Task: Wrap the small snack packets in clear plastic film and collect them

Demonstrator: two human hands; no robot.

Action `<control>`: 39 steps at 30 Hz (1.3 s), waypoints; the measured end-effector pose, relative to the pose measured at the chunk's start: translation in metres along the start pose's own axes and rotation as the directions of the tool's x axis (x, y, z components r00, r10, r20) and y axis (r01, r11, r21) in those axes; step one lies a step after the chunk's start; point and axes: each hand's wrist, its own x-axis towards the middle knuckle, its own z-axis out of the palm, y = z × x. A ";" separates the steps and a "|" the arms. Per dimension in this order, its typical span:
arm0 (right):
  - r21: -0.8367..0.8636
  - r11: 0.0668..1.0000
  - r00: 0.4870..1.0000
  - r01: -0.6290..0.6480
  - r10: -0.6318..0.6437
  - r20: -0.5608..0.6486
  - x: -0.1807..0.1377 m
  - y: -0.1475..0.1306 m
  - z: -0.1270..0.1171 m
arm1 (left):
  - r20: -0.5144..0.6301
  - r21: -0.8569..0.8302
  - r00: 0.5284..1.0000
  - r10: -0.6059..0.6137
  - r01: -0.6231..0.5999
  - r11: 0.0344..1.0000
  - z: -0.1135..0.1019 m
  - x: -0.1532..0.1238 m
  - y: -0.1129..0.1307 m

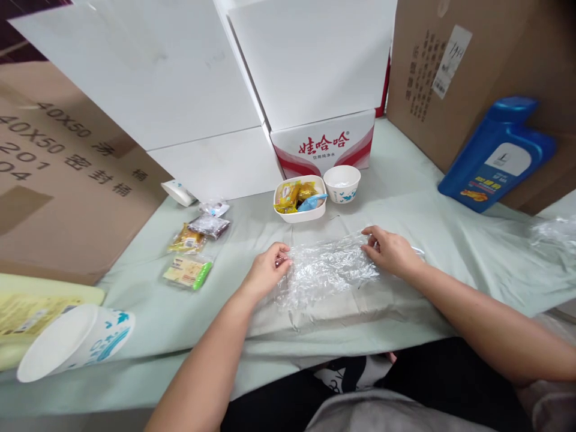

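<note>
A crinkled, see-through plastic bag (330, 267) lies stretched across the cloth in front of me. My left hand (265, 273) pinches its left edge between thumb and fingers. At the opposite end, my right hand (389, 251) is closed on the upper right edge. Just beyond the plastic stands a white oval-cornered container (302, 218) holding yellow-wrapped snacks (288, 195) and a blue packet (311, 203). Touching or almost touching its right side is a white paper bowl (342, 183) with blue print, with something see-through inside.
Several wrapped packets (188, 271) lie to the left. A large paper cup (81, 342) is tipped over front left, a smaller cup (179, 193) behind. White boxes (321, 144) stand at the back, cardboard cartons (67, 174) at the sides. A blue bottle (495, 156) leans right.
</note>
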 end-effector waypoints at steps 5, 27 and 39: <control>-0.033 0.999 0.998 -0.041 0.039 -0.053 0.004 0.002 0.004 | -0.040 0.105 0.999 -0.022 0.026 0.994 0.005 0.003 0.004; -0.414 0.910 1.000 -0.008 0.019 0.025 0.007 -0.006 0.013 | 0.250 0.374 0.824 0.508 -0.566 0.735 0.035 -0.018 0.039; -0.179 0.959 0.965 0.220 -0.241 -0.106 0.003 0.009 -0.014 | 0.400 0.370 0.805 0.438 -0.579 0.727 0.047 -0.017 0.038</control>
